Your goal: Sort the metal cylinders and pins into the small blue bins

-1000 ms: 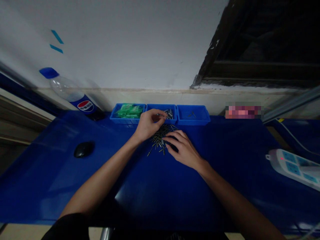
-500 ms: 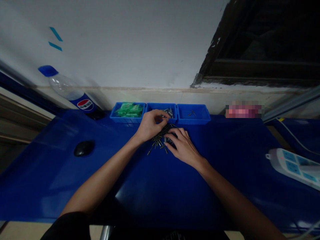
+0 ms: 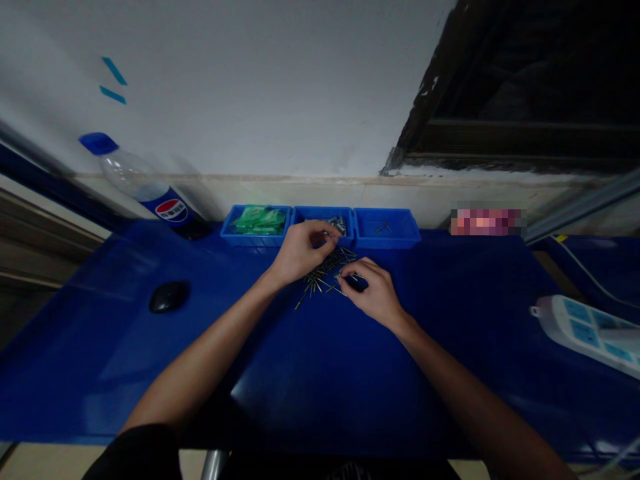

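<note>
A loose pile of thin metal pins (image 3: 320, 272), some with brassy ends, lies on the blue table between my hands. My left hand (image 3: 301, 250) hovers over the pile's far left side, in front of the middle blue bin (image 3: 349, 237). Its thumb and fingertips are pinched together on something too small to make out. At the pile's right edge, my right hand (image 3: 371, 288) has thumb and forefinger closed on a thin metal pin (image 3: 339, 275). Small grey metal parts (image 3: 340, 222) fill the middle bin, partly hidden by my left hand.
The left bin (image 3: 227, 235) holds green packets (image 3: 260, 220); the right bin (image 3: 407, 233) has a few pins (image 3: 383, 227). A cola bottle (image 3: 170, 208) and a black mouse (image 3: 169, 297) are at left. A white power strip (image 3: 560, 327) lies at right.
My right hand has drawn slightly right and closed from spread fingers over the pile into a pinch. More of the pile shows now. My left hand has barely moved.
</note>
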A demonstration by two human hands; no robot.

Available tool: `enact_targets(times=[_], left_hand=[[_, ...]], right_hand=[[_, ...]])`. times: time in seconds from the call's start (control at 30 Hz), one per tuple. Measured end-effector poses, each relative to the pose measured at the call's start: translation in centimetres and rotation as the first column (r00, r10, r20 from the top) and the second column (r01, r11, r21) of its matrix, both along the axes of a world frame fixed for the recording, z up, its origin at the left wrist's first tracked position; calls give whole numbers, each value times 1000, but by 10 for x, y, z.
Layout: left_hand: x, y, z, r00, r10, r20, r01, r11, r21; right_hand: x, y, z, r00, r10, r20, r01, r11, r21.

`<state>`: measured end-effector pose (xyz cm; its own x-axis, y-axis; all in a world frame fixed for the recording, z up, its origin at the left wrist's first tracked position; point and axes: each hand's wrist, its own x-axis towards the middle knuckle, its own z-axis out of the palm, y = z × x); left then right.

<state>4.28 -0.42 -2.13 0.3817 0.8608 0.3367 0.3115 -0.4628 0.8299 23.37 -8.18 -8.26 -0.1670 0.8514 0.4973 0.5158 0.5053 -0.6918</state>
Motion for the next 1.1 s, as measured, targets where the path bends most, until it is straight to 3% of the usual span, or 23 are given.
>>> enact_targets(times=[0.1, 0.17, 0.27, 0.53, 0.8, 0.93, 1.1], left_hand=[[-1, 0, 0, 999, -34, -18, 34, 999, 3], [-1, 1, -2, 997, -59, -42, 59, 998, 4], [-1, 2, -5, 993, -96, -69, 95, 995, -15], [4, -6, -4, 961, -276, -25, 269, 951, -154], [9, -10, -4, 956, -288, 48, 291, 925, -244], [8, -8, -3, 974, -213, 82, 227, 940, -254], [3, 3, -9, 982, 29, 185, 3, 985, -170]], right_hand=[[2, 2, 0, 963, -110, -247, 82, 989, -121], [6, 4, -1, 896, -155, -417, 66, 973, -221], [13, 6, -1, 815, -190, -547, 7, 948, -319], [16, 7, -3, 732, -250, -634, -1, 930, -368], [17, 9, -3, 717, -261, -647, -36, 912, -408], [16, 8, 0, 712, -248, -657, -53, 914, -403], [15, 7, 1, 739, -271, -617, -11, 911, -413]])
